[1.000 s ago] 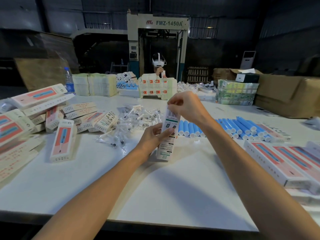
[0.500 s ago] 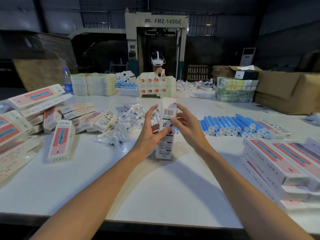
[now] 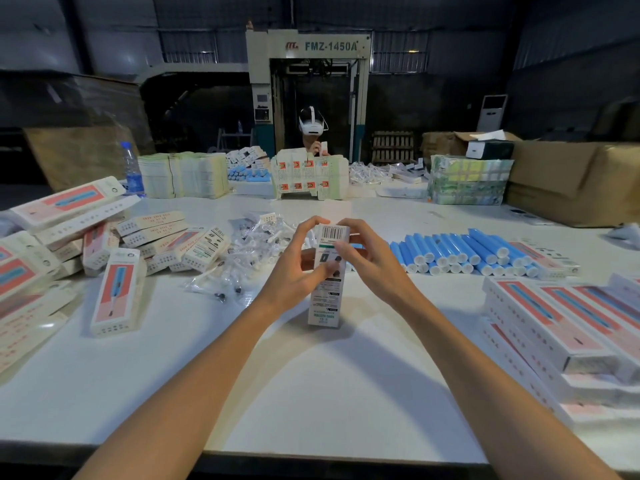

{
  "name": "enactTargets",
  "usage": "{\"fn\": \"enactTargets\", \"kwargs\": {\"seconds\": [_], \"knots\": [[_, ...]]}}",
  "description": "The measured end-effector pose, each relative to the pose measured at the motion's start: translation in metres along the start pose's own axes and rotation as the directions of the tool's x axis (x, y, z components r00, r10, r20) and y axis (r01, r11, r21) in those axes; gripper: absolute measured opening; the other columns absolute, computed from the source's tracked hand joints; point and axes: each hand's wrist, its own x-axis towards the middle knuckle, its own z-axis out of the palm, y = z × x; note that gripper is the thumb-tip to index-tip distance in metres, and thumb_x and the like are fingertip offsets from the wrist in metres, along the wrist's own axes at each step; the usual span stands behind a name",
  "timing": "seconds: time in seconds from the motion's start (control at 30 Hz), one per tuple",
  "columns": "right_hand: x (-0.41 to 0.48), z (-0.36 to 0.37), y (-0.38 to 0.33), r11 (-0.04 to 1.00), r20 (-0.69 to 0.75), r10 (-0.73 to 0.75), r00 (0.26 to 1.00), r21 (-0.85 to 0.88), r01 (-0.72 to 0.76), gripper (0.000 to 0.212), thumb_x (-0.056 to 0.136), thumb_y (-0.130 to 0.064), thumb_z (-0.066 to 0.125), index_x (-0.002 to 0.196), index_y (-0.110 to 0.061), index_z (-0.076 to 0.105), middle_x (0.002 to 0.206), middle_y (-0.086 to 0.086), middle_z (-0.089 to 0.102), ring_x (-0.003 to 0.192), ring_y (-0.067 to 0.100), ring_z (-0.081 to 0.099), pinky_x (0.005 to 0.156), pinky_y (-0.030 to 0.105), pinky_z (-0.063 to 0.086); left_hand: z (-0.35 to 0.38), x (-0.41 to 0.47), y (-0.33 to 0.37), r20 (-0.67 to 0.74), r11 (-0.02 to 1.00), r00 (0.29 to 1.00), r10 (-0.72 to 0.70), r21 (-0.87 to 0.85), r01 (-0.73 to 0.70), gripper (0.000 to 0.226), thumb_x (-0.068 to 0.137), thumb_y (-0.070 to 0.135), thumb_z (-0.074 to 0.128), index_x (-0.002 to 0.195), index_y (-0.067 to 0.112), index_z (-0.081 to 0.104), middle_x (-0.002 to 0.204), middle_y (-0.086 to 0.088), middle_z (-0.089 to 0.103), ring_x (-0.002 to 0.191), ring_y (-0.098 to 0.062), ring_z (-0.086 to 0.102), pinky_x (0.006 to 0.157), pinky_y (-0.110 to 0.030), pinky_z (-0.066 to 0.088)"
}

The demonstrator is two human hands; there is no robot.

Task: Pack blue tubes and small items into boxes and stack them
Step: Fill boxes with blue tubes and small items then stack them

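The box (image 3: 325,292) stands upright on the table (image 3: 311,393) just before me; my left hand (image 3: 294,271) and right hand (image 3: 374,268) both clasp its upper half, thumbs on the printed face, fingers curled over the top flap; I judge it light thin card, easily dented, best held by its side edges; half a second ago my fingers were spread wider; the blue tubes (image 3: 460,251) beyond lie unchanged.

Both forearms are bare from elbow to wrist; the left hand (image 3: 294,271) and right hand (image 3: 375,268) are bare too, with short nails.
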Motion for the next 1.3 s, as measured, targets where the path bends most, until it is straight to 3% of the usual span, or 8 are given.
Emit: {"fn": "enactTargets", "kwargs": {"seconds": [0.17,0.3,0.47,0.67,0.8,1.0,1.13,1.3], "knots": [[0.005,-0.009,-0.011,0.97,-0.192,0.04,0.981,0.244,0.009,0.018,0.11,-0.023,0.052,0.11,-0.007,0.059,0.098,0.007,0.077,0.095,0.025,0.075,0.08,0.034,0.062,0.002,-0.004,0.007,0.073,0.999,0.997,-0.005,-0.053,0.009,0.068,0.098,0.018,0.075,0.149,0.042,0.038,0.117,-0.003,0.078,0.106,-0.022,0.076,0.083,-0.027,0.061],[0.004,-0.022,-0.012,0.965,-0.137,0.091,0.986,0.259,-0.053,0.023,0.105,-0.025,0.063,0.116,-0.01,0.048,0.094,0.01,0.08,0.089,0.026,0.077,0.079,0.035,0.063,0.005,-0.007,0.015,0.125,0.996,0.992,-0.025,-0.086,0.036,0.066,0.097,0.022,0.075,0.142,0.055,0.041,0.118,0.0,0.079,0.107,-0.02,0.076,0.083,-0.02,0.058],[0.005,-0.027,-0.01,0.986,-0.126,-0.005,0.992,0.164,0.025,0.008,0.105,-0.023,0.062,0.111,-0.018,0.06,0.09,0.008,0.08,0.085,0.027,0.078,0.074,0.04,0.065,0.006,-0.008,0.017,0.153,0.992,0.988,-0.034,-0.112,0.052,0.066,0.098,0.018,0.076,0.145,0.051,0.042,0.118,-0.002,0.079,0.107,-0.021,0.077,0.083,-0.021,0.059],[0.002,-0.024,-0.008,0.993,-0.193,-0.097,0.976,0.044,0.107,0.011,0.105,-0.008,0.06,0.115,-0.005,0.064,0.089,0.007,0.079,0.081,0.022,0.078,0.066,0.03,0.063,0.005,-0.009,0.019,0.171,0.991,0.984,-0.05,-0.114,0.07,0.066,0.1,0.014,0.074,0.148,0.044,0.04,0.119,-0.006,0.078,0.106,-0.023,0.077,0.082,-0.025,0.06],[0.0,-0.028,-0.007,0.994,-0.185,-0.109,0.977,-0.01,0.109,0.009,0.104,-0.003,0.058,0.11,-0.003,0.065,0.092,0.01,0.077,0.083,0.022,0.077,0.068,0.037,0.065,0.005,-0.01,0.019,0.18,0.992,0.982,-0.058,-0.103,0.077,0.068,0.099,0.013,0.075,0.151,0.04,0.039,0.124,-0.006,0.076,0.108,-0.026,0.076,0.085,-0.03,0.061],[0.0,-0.024,-0.018,0.99,-0.148,0.0,0.989,0.143,0.022,0.021,0.107,-0.024,0.059,0.103,-0.006,0.07,0.095,0.005,0.078,0.094,0.022,0.077,0.077,0.034,0.064,0.006,-0.011,0.02,0.159,0.992,0.985,-0.072,-0.088,0.087,0.07,0.1,0.016,0.074,0.151,0.046,0.036,0.119,-0.001,0.079,0.108,-0.022,0.077,0.083,-0.027,0.062],[0.001,-0.024,-0.017,0.983,-0.105,0.059,0.993,0.176,-0.04,0.015,0.099,-0.021,0.071,0.101,-0.006,0.072,0.095,0.005,0.077,0.097,0.023,0.075,0.083,0.041,0.065,0.005,-0.01,0.017,0.145,0.991,0.985,-0.095,-0.085,0.108,0.073,0.1,0.016,0.075,0.155,0.038,0.032,0.118,-0.007,0.078,0.107,-0.023,0.077,0.084,-0.028,0.061],[0.001,-0.027,-0.016,0.957,-0.121,0.142,0.982,0.268,-0.106,0.012,0.096,-0.017,0.074,0.098,-0.005,0.074,0.094,0.01,0.078,0.095,0.028,0.076,0.084,0.048,0.064,0.006,-0.011,0.02,0.163,0.993,0.983,-0.079,-0.077,0.093,0.068,0.1,0.015,0.074,0.147,0.048,0.038,0.119,-0.005,0.078,0.106,-0.019,0.076,0.082,-0.023,0.06]]}}
